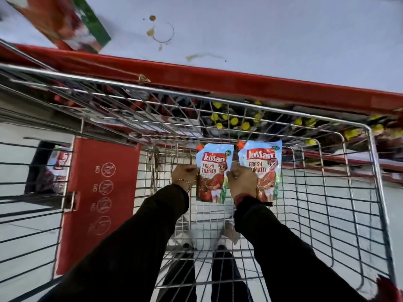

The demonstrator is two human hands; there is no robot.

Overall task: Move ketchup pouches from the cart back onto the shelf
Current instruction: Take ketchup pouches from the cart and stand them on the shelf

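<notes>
At your 9 o'clock: red panel [102,192] with round warning icons. At 1 o'clock: yellow-capped bottles [234,120], blurred behind wire. At 6 o'clock: pale floor [28,243], your dark trousers [226,277].

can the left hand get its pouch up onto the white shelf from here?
Probably yes: the left hand grips a light-blue Kissan ketchup pouch inside the wire cart; the white red-edged shelf ahead looks bare there.
</notes>
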